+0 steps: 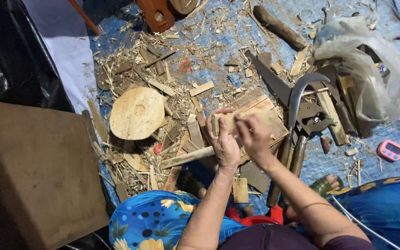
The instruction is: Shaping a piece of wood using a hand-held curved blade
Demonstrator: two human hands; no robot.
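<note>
Two hands: both of mine meet over one small pale wooden block (pixel 225 122), seen from above as I sit on the ground.
Left hand (pixel 224 143): my fingers wrap around the near end of the block, closed firmly on it, thumb side up.
Right hand (pixel 254 134): my fingertips pinch the block's upper edge from the right; whether anything thin sits between those fingers I cannot tell.
Block: held in the air just above a flat slatted board (pixel 260 109), close to the middle of the scene, level with my knees.
Ground: a blue tarp (pixel 218 28) strewn with shavings, splinters and short offcuts.
Round piece: a pale wooden disc (pixel 137 113) with a shallow dimple in its centre lies to the left of my hands, well apart from them.
Stick: a long pale strip of wood (pixel 186 158) lies slantwise just under my left wrist.
Blades: a hand saw (pixel 274 83) and a curved sickle (pixel 297 99) lie crossed just right of my right hand, their handles pointing towards me.
Far right: a crumpled clear plastic bag (pixel 371 69) covers more tools; a small pink digital timer (pixel 390 151) sits on the tarp near my right knee.
Left edge: a large brown flat board (pixel 42 171) leans beside black sheeting.
Clothing: bright blue floral fabric (pixel 153 222) covers my legs.
</note>
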